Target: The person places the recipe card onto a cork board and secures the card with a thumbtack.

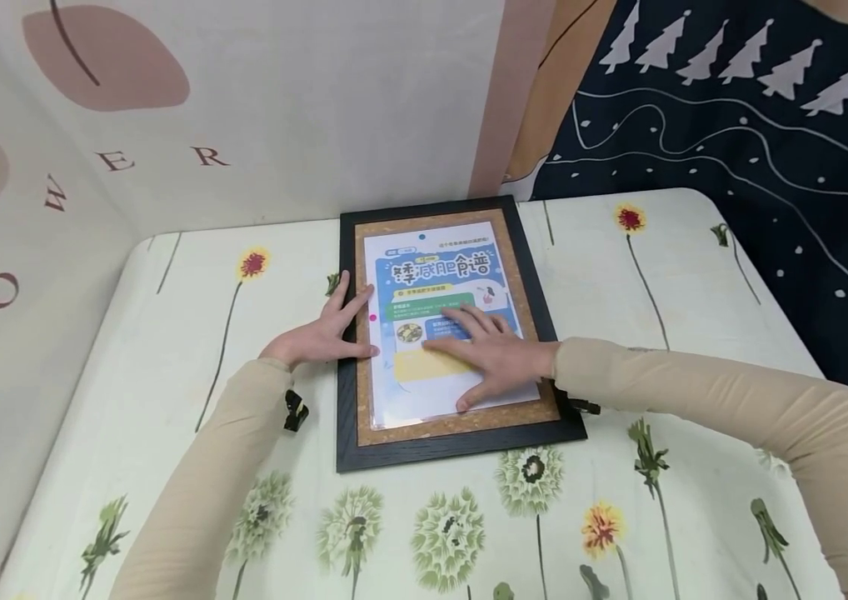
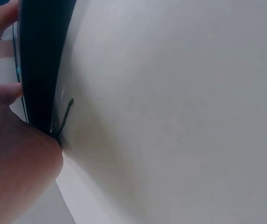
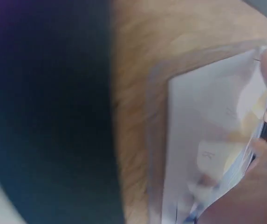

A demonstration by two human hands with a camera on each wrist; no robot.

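Note:
A cork board with a black frame lies flat on the table. On the cork is a printed sheet with a blue heading and a clear glossy border. My left hand rests across the frame's left side, fingers spread, thumb and a fingertip at the sheet's left edge. Spread over the lower right half of the sheet, my right hand touches its surface with straight fingers. A blue dot shows at the sheet's top and a pink dot at its left edge.
The table wears a white cloth printed with flowers. Behind it hangs a pale curtain with letters, and a dark cloth with white trees is at the back right. Black wrist straps show beside the sleeves.

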